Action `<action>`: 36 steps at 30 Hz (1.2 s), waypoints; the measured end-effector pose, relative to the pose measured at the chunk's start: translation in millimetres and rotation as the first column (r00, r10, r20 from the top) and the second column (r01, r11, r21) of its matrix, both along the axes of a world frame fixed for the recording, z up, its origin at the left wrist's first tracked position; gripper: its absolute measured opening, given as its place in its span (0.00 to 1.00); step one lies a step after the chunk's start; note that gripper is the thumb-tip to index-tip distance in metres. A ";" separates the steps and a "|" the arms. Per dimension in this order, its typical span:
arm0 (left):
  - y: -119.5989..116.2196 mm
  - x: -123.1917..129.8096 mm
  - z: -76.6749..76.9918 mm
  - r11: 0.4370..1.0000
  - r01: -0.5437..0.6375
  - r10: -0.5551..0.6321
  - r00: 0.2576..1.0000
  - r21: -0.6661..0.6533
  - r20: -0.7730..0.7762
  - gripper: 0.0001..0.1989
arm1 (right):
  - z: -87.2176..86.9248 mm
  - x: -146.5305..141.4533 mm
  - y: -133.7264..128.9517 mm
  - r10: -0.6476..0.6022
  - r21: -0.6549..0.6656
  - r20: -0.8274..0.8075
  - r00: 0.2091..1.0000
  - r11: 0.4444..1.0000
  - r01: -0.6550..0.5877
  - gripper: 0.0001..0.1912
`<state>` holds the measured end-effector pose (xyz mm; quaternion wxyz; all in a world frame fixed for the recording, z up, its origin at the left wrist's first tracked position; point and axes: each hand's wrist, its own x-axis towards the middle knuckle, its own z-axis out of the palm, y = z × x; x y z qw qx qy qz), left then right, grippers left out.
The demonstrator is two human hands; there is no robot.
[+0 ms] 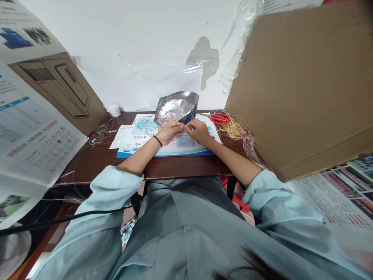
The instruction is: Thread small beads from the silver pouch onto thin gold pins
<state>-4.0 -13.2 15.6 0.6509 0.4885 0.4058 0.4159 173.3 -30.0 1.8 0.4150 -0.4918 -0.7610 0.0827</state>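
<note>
My left hand (pixel 170 132) and my right hand (pixel 198 132) meet above a printed leaflet (pixel 186 147), their fingertips pinched close together. Whatever lies between the fingertips is too small to make out. Just behind them stands a crumpled silver foil bag (pixel 176 105) with a dark blue corner, and many small pink and white bits show in its open mouth. A black band (pixel 157 140) circles my left wrist. To the right of my right hand lie red-handled scissors (pixel 220 119) and a loose pile of thin golden sticks (pixel 232 129).
The leaflet lies on a dark wooden table (pixel 186 168) against a white wall. A tangle of thin wire with small beads (pixel 101 133) lies to the left. A large cardboard sheet (pixel 303 85) rises at the right, and a printed board (pixel 32 124) leans in at the left.
</note>
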 end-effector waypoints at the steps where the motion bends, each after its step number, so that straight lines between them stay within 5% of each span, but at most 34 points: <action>1: 0.1 -0.1 -0.1 1.000 0.001 -0.001 1.000 0.002 -0.002 0.12 | -0.5 0.2 0.5 0.004 0.003 -0.001 1.000 1.000 -0.004 0.10; 36: 3.7 -0.4 -4.2 1.000 -0.007 0.007 1.000 0.014 -0.023 0.17 | -9.8 1.9 7.7 0.048 0.075 -0.037 0.998 0.996 -0.045 0.09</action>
